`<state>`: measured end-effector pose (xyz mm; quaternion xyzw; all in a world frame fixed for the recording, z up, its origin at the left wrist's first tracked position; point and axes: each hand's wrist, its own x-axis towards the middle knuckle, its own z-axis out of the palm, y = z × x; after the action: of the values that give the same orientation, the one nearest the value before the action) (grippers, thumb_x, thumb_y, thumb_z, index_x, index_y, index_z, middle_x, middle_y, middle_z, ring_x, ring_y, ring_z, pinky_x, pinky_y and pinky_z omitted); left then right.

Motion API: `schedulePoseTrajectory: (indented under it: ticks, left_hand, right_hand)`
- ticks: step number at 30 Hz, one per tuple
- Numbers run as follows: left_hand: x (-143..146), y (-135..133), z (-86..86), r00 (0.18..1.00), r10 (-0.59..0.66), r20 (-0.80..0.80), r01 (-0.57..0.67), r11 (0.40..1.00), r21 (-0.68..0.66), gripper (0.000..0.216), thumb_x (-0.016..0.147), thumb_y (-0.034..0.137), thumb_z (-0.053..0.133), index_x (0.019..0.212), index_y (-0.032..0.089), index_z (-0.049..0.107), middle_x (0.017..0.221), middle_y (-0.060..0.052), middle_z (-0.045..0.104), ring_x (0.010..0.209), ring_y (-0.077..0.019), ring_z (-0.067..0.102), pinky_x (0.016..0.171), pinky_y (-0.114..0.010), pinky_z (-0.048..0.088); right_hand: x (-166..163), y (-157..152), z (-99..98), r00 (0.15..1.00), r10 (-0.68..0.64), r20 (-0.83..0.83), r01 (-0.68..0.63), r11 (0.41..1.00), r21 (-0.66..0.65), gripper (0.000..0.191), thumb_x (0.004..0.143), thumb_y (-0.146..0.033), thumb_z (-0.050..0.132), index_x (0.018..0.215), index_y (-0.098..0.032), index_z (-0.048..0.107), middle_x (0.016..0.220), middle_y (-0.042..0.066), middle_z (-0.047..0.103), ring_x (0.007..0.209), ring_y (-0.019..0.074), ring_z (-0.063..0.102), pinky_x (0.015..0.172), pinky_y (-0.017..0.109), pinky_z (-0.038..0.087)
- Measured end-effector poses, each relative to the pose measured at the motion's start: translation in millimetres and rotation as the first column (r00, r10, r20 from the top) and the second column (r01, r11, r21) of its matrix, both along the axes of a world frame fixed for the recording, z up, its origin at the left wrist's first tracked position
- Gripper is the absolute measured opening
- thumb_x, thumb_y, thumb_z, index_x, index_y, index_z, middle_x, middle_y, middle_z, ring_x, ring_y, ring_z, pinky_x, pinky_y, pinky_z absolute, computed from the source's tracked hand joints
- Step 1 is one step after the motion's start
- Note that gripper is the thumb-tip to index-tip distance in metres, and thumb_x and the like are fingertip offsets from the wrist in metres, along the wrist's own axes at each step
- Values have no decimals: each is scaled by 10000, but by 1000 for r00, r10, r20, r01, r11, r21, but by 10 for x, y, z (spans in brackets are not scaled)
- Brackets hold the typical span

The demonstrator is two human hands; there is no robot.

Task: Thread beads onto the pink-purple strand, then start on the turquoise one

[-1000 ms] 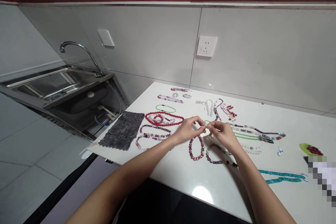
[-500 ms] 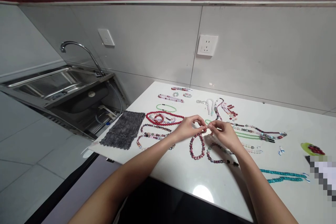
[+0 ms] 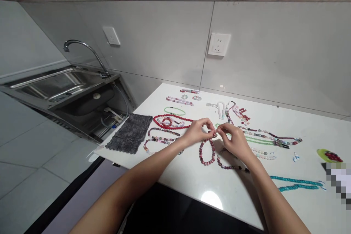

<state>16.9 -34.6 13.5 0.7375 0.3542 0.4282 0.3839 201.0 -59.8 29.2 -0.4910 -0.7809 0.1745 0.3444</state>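
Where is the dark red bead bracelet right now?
Head view, centre: the dark red bead bracelet lies looped on the table, top end pinched between left hand and right hand.

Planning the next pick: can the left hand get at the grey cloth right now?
Probably, once freed: the left hand pinches the red bracelet with the right hand; the grey cloth lies uncovered on its side, only flat bead strands between.
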Motion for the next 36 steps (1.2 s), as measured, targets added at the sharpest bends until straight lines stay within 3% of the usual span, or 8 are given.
schedulePoseTrajectory:
  ticks: [5, 9, 14, 23, 36]
  left_hand:
    - [5, 8, -8, 1000, 11, -15, -10, 999, 43, 40, 778, 191, 593, 798, 175, 562, 837, -15, 645, 821, -135, 583, 800, -266, 437]
    - [7, 15, -12, 999, 2, -34, 0, 998, 70, 53, 798, 214, 592, 838, 180, 597, 861, -22, 647, 874, -150, 577, 838, -276, 430]
    - [-3, 21, 6, 999, -20, -48, 24, 996, 80, 106, 835, 274, 584, 889, 188, 614, 904, -25, 650, 871, -147, 582, 843, -281, 432]
    - [-15, 25, -1, 987, -1, -159, 31, 982, 184, 64, 837, 248, 599, 884, 211, 622, 888, -3, 657, 894, -156, 567, 900, -297, 400]
    - [-30, 38, -65, 974, 42, -222, 37, 940, 339, 137, 881, 278, 568, 981, 223, 645, 935, -25, 684, 937, -176, 583, 916, -325, 401]
  right_hand:
    - [14, 7, 50, 998, 30, -52, -38, 984, -176, 244, 909, -348, 455, 807, -194, 615, 731, 15, 628, 646, 155, 535, 638, 276, 388]
    - [47, 38, 73, 989, 39, -140, -85, 936, -342, 270, 879, -413, 505, 810, -181, 625, 721, 14, 624, 678, 160, 554, 651, 269, 402]
    - [79, 62, 66, 962, 20, -271, -146, 879, -454, 322, 852, -479, 539, 836, -171, 633, 722, 22, 623, 713, 176, 568, 677, 284, 412]
    - [91, 80, 6, 901, -32, -433, -224, 820, -526, 311, 797, -477, 618, 816, -168, 638, 755, 21, 595, 731, 168, 555, 717, 289, 421]
    - [87, 102, -58, 872, -87, -482, -223, 805, -550, 351, 762, -509, 657, 802, -160, 660, 749, 39, 581, 734, 173, 549, 719, 294, 444]
